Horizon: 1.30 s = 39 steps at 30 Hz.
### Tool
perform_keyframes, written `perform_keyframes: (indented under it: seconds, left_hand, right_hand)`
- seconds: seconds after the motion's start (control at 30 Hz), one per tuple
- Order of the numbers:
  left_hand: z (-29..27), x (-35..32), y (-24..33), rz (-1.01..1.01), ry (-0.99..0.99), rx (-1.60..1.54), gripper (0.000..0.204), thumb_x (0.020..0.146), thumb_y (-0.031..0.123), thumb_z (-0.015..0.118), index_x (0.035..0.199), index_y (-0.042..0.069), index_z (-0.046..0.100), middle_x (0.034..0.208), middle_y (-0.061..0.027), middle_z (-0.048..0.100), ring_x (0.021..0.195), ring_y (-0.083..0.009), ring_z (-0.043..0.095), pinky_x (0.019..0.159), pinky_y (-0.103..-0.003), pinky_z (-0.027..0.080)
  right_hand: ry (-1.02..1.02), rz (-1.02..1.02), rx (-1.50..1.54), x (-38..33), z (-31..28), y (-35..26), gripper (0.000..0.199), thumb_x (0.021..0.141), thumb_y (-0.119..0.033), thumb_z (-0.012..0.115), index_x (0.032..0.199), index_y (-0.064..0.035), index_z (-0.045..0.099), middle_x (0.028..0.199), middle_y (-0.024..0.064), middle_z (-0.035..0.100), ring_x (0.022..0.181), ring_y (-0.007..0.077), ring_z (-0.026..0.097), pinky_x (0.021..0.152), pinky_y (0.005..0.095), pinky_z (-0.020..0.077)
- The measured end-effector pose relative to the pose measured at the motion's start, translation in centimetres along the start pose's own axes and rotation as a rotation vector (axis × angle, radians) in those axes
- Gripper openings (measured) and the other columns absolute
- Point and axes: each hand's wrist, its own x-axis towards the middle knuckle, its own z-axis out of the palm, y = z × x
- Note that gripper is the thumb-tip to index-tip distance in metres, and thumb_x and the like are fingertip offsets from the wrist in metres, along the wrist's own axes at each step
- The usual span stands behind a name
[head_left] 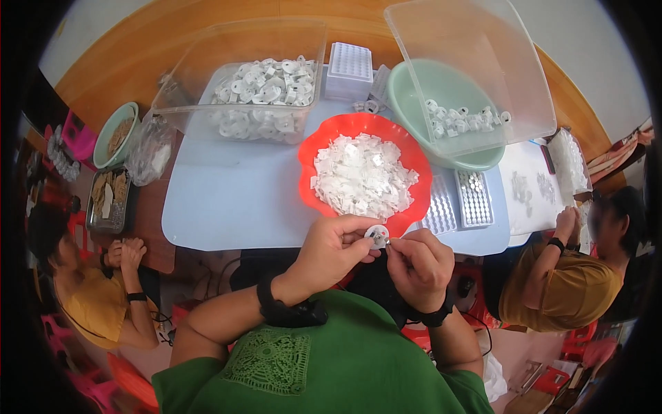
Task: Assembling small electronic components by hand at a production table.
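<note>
Over the near edge of the table, my left hand (324, 252) pinches a small round white plastic part (377, 236) between thumb and fingers. The part's face has a dark spot and small details too fine to make out. My right hand (422, 265) is closed at the part's right edge, fingertips pinched together; what they hold, if anything, is too small to name. Just beyond both hands stands a red scalloped bowl (308, 162), heaped with thin translucent white plastic pieces (362, 176).
A clear bin (318, 41) of white round parts (269, 83) stands far left. Another clear bin (476, 41) tilts over a green basin (407, 83), holding white parts (458, 124). Stacked trays (349, 62) stand behind the bowl; a tray of small round pieces (474, 200) lies right. People sit both sides.
</note>
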Motion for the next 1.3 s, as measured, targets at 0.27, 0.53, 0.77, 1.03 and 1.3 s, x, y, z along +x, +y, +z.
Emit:
perform_keyframes:
  seconds: [0.27, 0.53, 0.77, 1.03, 1.3]
  left_hand:
    - [0.4, -0.5, -0.5, 0.071, 0.017, 0.042, 0.029, 0.089, -0.007, 0.052, 0.117, -0.006, 0.057, 0.103, -0.0106, 0.064, 0.092, -0.0142, 0.064, 0.08, -0.027, 0.056]
    - [0.3, -0.7, -1.2, 0.15, 0.022, 0.17, 0.027, 0.089, -0.008, 0.051, 0.115, -0.008, 0.057, 0.107, -0.0086, 0.059, 0.096, -0.0158, 0.063, 0.085, -0.029, 0.056]
    - [0.0, -0.6, -1.1, 0.164, -0.009, 0.247, 0.027, 0.089, -0.008, 0.051, 0.115, -0.007, 0.058, 0.103, -0.0075, 0.056, 0.094, -0.0155, 0.063, 0.083, -0.028, 0.056]
    - [0.0, -0.6, -1.2, 0.126, -0.032, 0.198, 0.028, 0.089, -0.008, 0.051, 0.116, -0.006, 0.058, 0.104, -0.0085, 0.057, 0.091, -0.0157, 0.064, 0.079, -0.026, 0.056]
    - [0.3, -0.8, -0.2, 0.225, -0.05, 0.337, 0.028, 0.088, -0.009, 0.051, 0.115, -0.006, 0.058, 0.102, -0.0093, 0.057, 0.088, -0.0147, 0.064, 0.076, -0.025, 0.057]
  right_hand:
    - [-0.004, -0.03, -0.11, -0.4, 0.8, -0.3, 0.018, 0.064, 0.004, 0.07, 0.078, -0.0016, 0.061, 0.069, 0.0078, 0.055, 0.053, 0.0231, 0.056, 0.044, 0.0331, 0.0432]
    - [-0.021, -0.015, -0.146, -0.8, 1.1, -0.6, 0.016, 0.065, 0.003, 0.069, 0.076, -0.0015, 0.059, 0.068, 0.0085, 0.054, 0.052, 0.0238, 0.055, 0.044, 0.034, 0.0431]
    - [-0.121, -0.012, -0.08, -0.6, 1.0, -0.1, 0.014, 0.067, 0.003, 0.067, 0.076, -0.0016, 0.056, 0.068, 0.0089, 0.052, 0.054, 0.0248, 0.054, 0.045, 0.0349, 0.0423]
    - [-0.242, 0.083, 0.033, 0.4, 0.2, 0.5, 0.013, 0.069, 0.003, 0.066, 0.074, -0.0021, 0.055, 0.067, 0.0107, 0.053, 0.057, 0.0293, 0.055, 0.047, 0.036, 0.0425]
    - [-0.329, 0.548, 0.152, 1.7, -1.5, 0.5, 0.017, 0.072, 0.005, 0.07, 0.081, -0.0011, 0.057, 0.065, 0.0058, 0.057, 0.055, 0.0121, 0.057, 0.049, 0.0272, 0.043]
